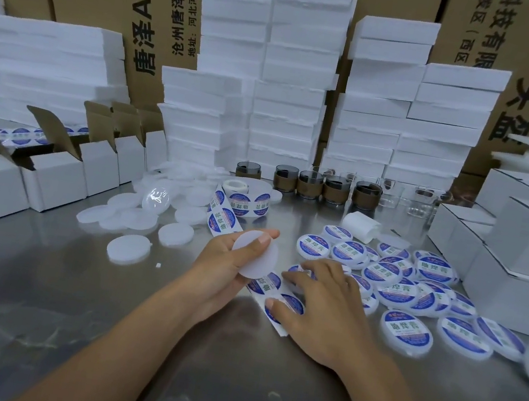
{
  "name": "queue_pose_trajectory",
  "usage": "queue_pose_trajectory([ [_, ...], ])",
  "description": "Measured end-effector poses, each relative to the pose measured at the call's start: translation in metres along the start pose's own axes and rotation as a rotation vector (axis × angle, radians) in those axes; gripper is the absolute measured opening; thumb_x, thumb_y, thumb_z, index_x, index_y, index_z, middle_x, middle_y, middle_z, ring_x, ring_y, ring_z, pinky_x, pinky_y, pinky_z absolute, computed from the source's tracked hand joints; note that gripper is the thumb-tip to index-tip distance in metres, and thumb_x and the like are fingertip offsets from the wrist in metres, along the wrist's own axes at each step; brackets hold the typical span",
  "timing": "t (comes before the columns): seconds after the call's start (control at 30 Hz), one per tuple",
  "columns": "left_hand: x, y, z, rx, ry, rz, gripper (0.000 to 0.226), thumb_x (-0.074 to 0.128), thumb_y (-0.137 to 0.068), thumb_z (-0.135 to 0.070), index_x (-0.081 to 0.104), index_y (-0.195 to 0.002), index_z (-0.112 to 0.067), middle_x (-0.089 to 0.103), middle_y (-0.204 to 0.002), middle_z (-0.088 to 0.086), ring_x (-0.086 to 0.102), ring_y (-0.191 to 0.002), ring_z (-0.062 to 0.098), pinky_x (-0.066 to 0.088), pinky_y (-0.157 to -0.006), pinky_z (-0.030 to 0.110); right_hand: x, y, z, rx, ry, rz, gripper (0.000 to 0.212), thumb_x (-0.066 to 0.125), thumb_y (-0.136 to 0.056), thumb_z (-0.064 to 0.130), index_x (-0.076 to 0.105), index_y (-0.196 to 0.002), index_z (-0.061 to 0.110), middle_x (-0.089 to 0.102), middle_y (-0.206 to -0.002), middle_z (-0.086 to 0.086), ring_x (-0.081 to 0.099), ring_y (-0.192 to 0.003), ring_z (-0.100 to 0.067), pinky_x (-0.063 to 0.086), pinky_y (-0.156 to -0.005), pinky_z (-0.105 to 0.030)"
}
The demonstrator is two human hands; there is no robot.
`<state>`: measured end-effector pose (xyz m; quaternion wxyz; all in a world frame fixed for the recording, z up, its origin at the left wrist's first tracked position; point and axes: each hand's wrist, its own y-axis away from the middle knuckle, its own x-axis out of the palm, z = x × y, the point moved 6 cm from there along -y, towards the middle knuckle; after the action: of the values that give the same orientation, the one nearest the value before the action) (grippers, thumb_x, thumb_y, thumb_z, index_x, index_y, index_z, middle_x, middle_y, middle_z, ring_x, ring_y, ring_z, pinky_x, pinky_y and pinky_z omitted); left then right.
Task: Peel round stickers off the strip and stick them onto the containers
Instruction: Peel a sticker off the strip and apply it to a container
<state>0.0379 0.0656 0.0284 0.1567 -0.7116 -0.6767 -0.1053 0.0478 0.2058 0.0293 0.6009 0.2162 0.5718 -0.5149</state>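
Observation:
My left hand (225, 263) holds a plain white round container lid (256, 254) upright between thumb and fingers. A strip of blue-and-white round stickers (268, 287) runs from the roll (247, 199) across the steel table, under the lid and toward me. My right hand (320, 299) lies flat on the strip, thumb pressing on a sticker (290, 305) near its end, fingers spread. Several blank white lids (134, 225) lie to the left. A pile of lids that carry stickers (412, 286) lies to the right.
Open white cartons (52, 173) line the left side, closed white boxes (515, 268) the right. Foam blocks (292, 83) and brown cardboard boxes stand behind. Dark and clear small jars (334, 189) stand in a row at the back. A white tape roll (361, 226) lies nearby.

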Motion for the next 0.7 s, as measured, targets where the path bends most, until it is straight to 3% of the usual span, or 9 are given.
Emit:
queue_pose_trajectory([
  [0.1, 0.003, 0.001, 0.001, -0.003, -0.018, 0.033, 0.019, 0.066, -0.069, -0.031, 0.078, -0.084, -0.027, 0.07, -0.078, -0.011, 0.063, -0.077, 0.003, 0.053, -0.07, 0.02, -0.003, -0.001, 0.0, 0.0, 0.004, -0.028, 0.05, 0.048, -0.083, 0.058, 0.049, -0.126, 0.033, 0.045, -0.131, 0.013, 0.027, -0.127, -0.01, 0.018, -0.105, -0.035],
  [0.23, 0.0, -0.001, 0.001, 0.001, 0.003, 0.011, 0.025, 0.07, -0.065, -0.034, 0.077, -0.087, -0.025, 0.069, -0.086, -0.007, 0.058, -0.089, 0.012, 0.053, -0.074, 0.025, -0.011, 0.0, 0.0, 0.016, -0.018, -0.117, 0.039, 0.053, -0.082, 0.054, 0.048, -0.114, 0.032, 0.048, -0.121, 0.013, 0.034, -0.121, -0.01, 0.022, -0.098, -0.031],
  [0.4, 0.0, 0.0, -0.002, 0.013, -0.005, 0.01, 0.026, 0.07, -0.064, -0.035, 0.077, -0.087, -0.026, 0.069, -0.081, -0.009, 0.058, -0.08, 0.01, 0.052, -0.064, 0.021, 0.0, 0.001, -0.001, 0.042, 0.037, 0.007, 0.057, 0.041, -0.083, 0.065, 0.044, -0.132, 0.035, 0.032, -0.144, 0.007, 0.014, -0.136, -0.012, 0.01, -0.109, -0.041],
  [0.5, -0.001, -0.001, -0.002, 0.016, 0.008, -0.001, 0.024, 0.069, -0.064, -0.034, 0.078, -0.086, -0.027, 0.068, -0.088, -0.007, 0.058, -0.083, 0.01, 0.051, -0.063, 0.021, 0.003, 0.0, -0.001, 0.032, 0.038, 0.052, 0.055, 0.039, -0.086, 0.063, 0.047, -0.132, 0.035, 0.027, -0.149, 0.003, 0.008, -0.139, -0.013, 0.007, -0.11, -0.044],
  [0.6, -0.001, -0.001, -0.002, 0.022, 0.03, -0.007, 0.023, 0.069, -0.063, -0.034, 0.078, -0.083, -0.027, 0.065, -0.095, -0.003, 0.057, -0.087, 0.013, 0.052, -0.063, 0.022, 0.002, -0.001, 0.0, 0.033, -0.007, 0.034, 0.05, 0.044, -0.087, 0.059, 0.051, -0.13, 0.035, 0.029, -0.149, 0.004, 0.009, -0.14, -0.013, 0.007, -0.111, -0.042],
  [0.7, -0.002, -0.002, -0.002, 0.025, 0.043, -0.018, 0.021, 0.068, -0.065, -0.03, 0.078, -0.082, -0.023, 0.069, -0.085, -0.005, 0.06, -0.083, 0.011, 0.053, -0.064, 0.023, -0.004, -0.002, 0.002, 0.005, -0.025, -0.052, 0.042, 0.051, -0.086, 0.055, 0.058, -0.122, 0.036, 0.041, -0.139, 0.007, 0.02, -0.134, -0.011, 0.016, -0.107, -0.036],
])
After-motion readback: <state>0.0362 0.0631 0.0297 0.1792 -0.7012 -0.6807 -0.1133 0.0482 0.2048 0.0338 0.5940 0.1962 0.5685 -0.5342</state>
